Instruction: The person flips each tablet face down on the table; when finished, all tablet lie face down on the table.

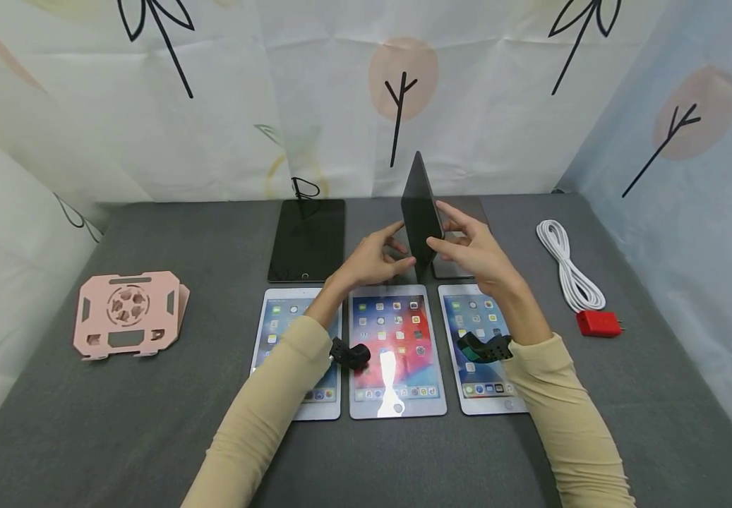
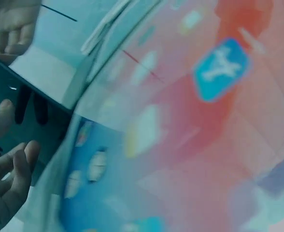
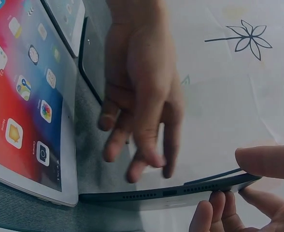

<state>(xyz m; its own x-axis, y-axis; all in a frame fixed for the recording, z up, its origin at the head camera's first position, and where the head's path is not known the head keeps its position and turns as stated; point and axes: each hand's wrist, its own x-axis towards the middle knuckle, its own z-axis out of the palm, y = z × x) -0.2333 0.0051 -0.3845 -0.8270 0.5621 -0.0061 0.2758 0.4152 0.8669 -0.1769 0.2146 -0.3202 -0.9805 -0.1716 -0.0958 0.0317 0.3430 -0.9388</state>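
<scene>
White-framed tablet [image 3: 28, 96] screen: app label "Home" [image 3: 5, 125] and app label "Camera" [image 3: 35, 151] are legible; other app captions are unclear.

Layout of the tabletop [image 1: 213, 458]. Front row, left to right: left tablet [image 1: 282, 319], middle tablet [image 1: 397, 328], right tablet [image 1: 469, 315]. Rear: back-left tablet [image 1: 308, 243] behind the left one, back-right tablet [image 1: 451, 267] behind the right; between them, a raised tablet [image 1: 419, 212]. Stand [image 1: 127, 310], far left; coiled cable [image 1: 567, 268], far right, charger [image 1: 599, 323] just before it.

Bright glare on middle tablet [image 1: 404, 346], left wrist view blurry
</scene>
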